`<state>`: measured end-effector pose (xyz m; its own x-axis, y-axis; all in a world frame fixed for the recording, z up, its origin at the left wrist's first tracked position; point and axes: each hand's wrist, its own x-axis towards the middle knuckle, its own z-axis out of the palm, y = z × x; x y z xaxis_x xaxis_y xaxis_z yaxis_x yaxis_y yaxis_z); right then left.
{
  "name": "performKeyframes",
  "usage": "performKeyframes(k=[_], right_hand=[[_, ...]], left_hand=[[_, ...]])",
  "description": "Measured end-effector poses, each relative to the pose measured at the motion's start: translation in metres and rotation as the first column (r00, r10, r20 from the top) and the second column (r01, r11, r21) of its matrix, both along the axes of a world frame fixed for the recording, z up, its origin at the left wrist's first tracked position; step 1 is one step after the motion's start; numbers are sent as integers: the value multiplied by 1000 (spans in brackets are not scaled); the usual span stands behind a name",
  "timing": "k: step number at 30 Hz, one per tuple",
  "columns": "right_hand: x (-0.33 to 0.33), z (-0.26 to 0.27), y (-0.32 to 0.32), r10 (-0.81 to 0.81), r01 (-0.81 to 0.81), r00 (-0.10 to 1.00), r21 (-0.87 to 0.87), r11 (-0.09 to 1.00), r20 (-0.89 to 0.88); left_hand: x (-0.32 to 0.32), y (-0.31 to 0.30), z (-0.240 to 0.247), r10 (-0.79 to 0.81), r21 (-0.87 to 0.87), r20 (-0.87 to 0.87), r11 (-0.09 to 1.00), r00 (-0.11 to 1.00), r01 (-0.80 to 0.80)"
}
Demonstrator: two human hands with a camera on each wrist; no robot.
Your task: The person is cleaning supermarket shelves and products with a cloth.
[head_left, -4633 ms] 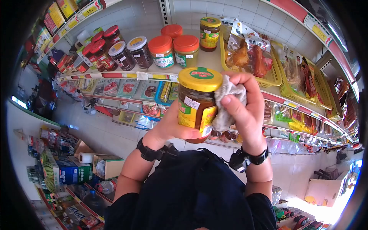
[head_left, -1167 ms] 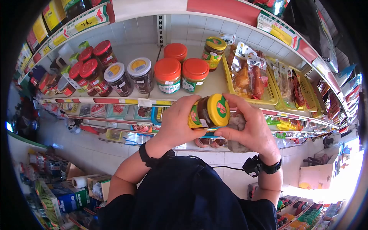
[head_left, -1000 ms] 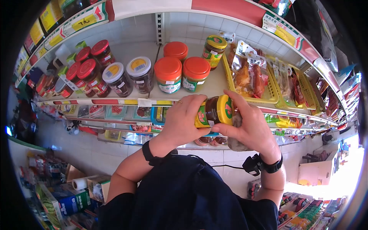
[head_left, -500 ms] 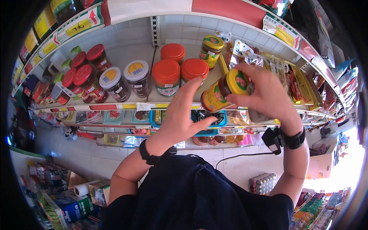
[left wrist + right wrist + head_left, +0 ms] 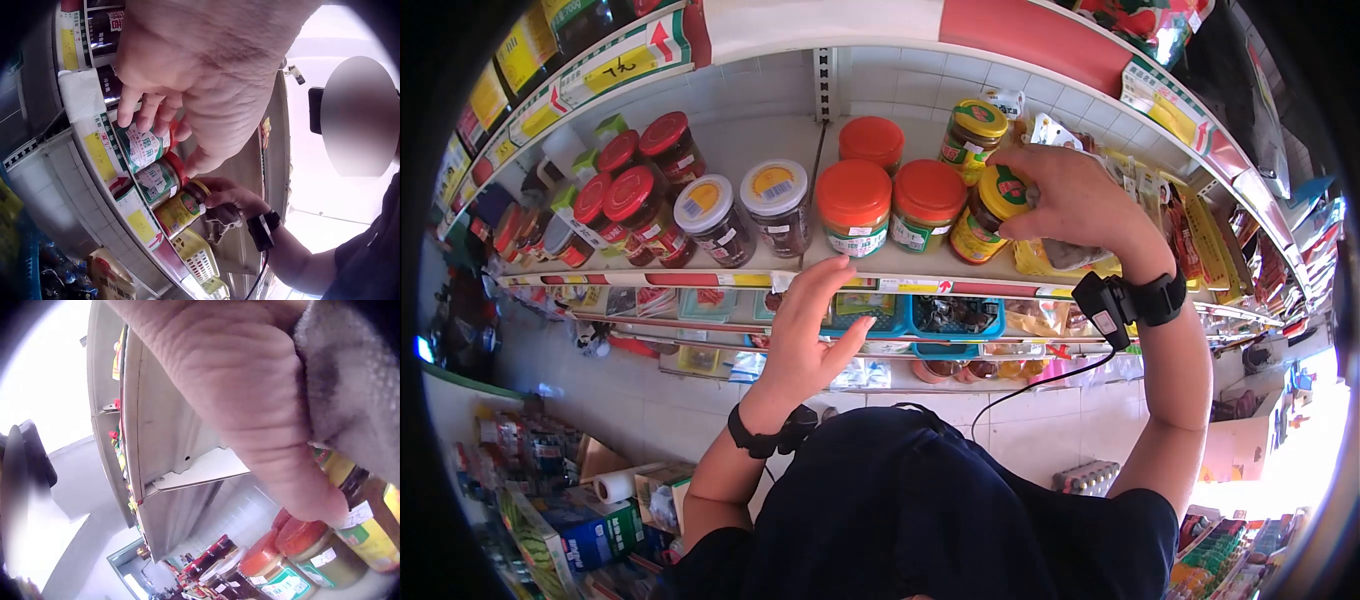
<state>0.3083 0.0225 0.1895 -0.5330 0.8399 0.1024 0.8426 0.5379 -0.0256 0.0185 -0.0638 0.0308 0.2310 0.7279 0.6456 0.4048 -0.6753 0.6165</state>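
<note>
A yellow-lidded jar (image 5: 978, 232) stands at the shelf's front edge, right of two orange-lidded jars (image 5: 855, 205), with a similar jar (image 5: 974, 135) behind it. The right hand (image 5: 1075, 200) grips it near the lid, thumb in front; a grey cloth (image 5: 1075, 253) hangs under that palm. In the right wrist view the thumb touches the jar (image 5: 369, 531) beside the cloth (image 5: 353, 381). Below the shelf edge, the left hand (image 5: 800, 345) is raised with nothing in it, fingers extended. The left wrist view shows this hand (image 5: 200, 81) in front of the orange-lidded jars (image 5: 156, 178).
White-lidded jars (image 5: 775, 205) and red-lidded jars (image 5: 640, 210) stand to the left on the shelf. Yellow baskets (image 5: 1200, 235) of packaged food are at the right. An upper shelf edge (image 5: 820, 25) crosses above; blue trays (image 5: 955, 318) lie on a lower shelf.
The right hand has carried the jar from in front of the body up to the shelf beside the orange-lidded jars. The left hand has let go of it and moved down and left.
</note>
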Motion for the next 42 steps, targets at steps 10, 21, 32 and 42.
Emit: performKeyframes(k=[10,21,32,42], right_hand=[[3,-2,9,-4,3,1000,-61,998,-10],[-26,14,-47,48,-21,963,104,994,-264],[-86,-29,-24,-144,144,989,13,990,29],[-86,-34,-18,-80,78,991,18,997,108]], left_hand=[[-3,0,1,38,-7,-76,999,996,-39],[0,61,87,279,373,-461,922,843,-102],[8,79,80,319,333,-599,933,734,-134],[1,81,86,239,252,-599,962,764,-104]])
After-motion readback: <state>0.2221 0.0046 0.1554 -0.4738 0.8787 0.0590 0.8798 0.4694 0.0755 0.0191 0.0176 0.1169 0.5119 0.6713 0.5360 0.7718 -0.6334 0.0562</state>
